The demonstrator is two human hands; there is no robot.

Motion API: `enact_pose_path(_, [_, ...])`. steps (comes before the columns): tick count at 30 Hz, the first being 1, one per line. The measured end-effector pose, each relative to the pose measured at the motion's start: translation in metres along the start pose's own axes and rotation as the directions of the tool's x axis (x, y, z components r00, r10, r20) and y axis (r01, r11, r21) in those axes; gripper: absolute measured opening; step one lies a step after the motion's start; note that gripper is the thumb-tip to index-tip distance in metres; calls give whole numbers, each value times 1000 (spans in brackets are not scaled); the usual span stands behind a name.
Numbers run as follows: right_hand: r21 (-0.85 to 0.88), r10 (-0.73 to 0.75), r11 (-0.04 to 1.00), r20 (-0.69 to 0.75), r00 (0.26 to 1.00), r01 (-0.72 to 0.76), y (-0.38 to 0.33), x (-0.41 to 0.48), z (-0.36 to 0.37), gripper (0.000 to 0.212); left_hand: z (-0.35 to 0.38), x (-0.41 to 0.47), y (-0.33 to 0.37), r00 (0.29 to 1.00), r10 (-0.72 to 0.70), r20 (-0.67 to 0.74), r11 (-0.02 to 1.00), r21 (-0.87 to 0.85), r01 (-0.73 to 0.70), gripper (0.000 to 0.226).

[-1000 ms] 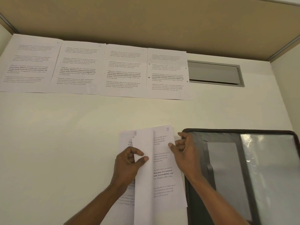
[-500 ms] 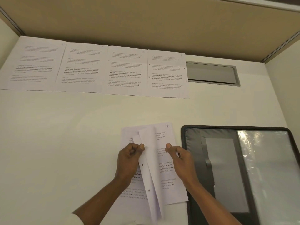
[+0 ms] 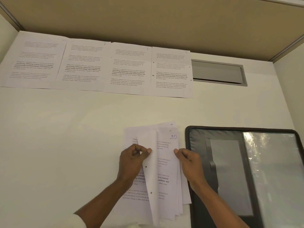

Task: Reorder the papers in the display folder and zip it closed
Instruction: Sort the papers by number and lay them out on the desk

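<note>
A loose stack of printed papers [image 3: 162, 171] lies near the desk's front edge, fanned at its top right corner. The top sheet bears a handwritten "10". My left hand [image 3: 131, 159] pinches the folded-over left edge of the upper sheets between thumb and fingers. My right hand [image 3: 189, 162] grips the stack's right edge, thumb on top. The black display folder [image 3: 197, 162] lies open to the right, with a clear plastic sleeve [image 3: 273, 170] catching glare. Several printed pages [image 3: 128, 69] are laid side by side in a row along the back of the desk.
A grey cable flap [image 3: 217, 72] is set into the desk at the back right. A tan partition wall [image 3: 148, 20] closes the far side. White side panels stand at left and right. Bare desk [image 3: 65, 145] stretches left of the stack.
The page marked 7 has been flipped aside and a page marked 10 now shows on top. Both hands have stayed at the stack's edges. The camera has tilted slightly.
</note>
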State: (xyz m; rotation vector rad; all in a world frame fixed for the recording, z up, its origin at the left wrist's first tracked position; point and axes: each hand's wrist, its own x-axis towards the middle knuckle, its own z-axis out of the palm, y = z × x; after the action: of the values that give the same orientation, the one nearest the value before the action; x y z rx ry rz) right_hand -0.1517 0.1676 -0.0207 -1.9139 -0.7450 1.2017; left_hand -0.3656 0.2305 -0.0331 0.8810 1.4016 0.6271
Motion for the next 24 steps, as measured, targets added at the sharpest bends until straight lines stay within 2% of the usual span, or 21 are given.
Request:
enact_pose_path(3, [-30, 8, 1000, 38, 999, -7, 0, 4, -4, 39, 4, -4, 5, 1000, 3, -8, 1000, 0, -3, 26])
enact_pose_path(7, [-56, 1, 998, 30, 1000, 1, -4, 5, -1, 69, 15, -15, 15, 999, 36, -15, 998, 53, -35, 37])
enact_pose_path(8, [-44, 4, 999, 28, 1000, -3, -4, 6, 0, 70, 17, -17, 16, 998, 52, -37, 996, 81, -49, 39])
enact_pose_path(12, [20, 43, 999, 44, 998, -43, -16, 1, 10, 51, 25, -23, 23, 990, 77, -118, 984, 171, -56, 52])
enact_pose_path(17, [135, 13, 991, 64, 998, -21, -16, -5, 22, 66, 32, -29, 35, 994, 53, -91, 980, 197, -34, 59])
enact_pose_path(19, [178, 6, 984, 88, 996, -22, -15, -5, 22, 60, 34, -30, 37, 995, 43, -86, 981, 190, -26, 60])
enact_pose_path(21, [194, 12, 981, 110, 994, -33, -15, -4, 21, 44, 35, -30, 36, 995, 44, -93, 981, 192, -26, 60])
enact_pose_path(24, [212, 20, 976, 120, 993, -46, -15, -4, 19, 38, 35, -27, 31, 993, 36, -111, 984, 180, -16, 43])
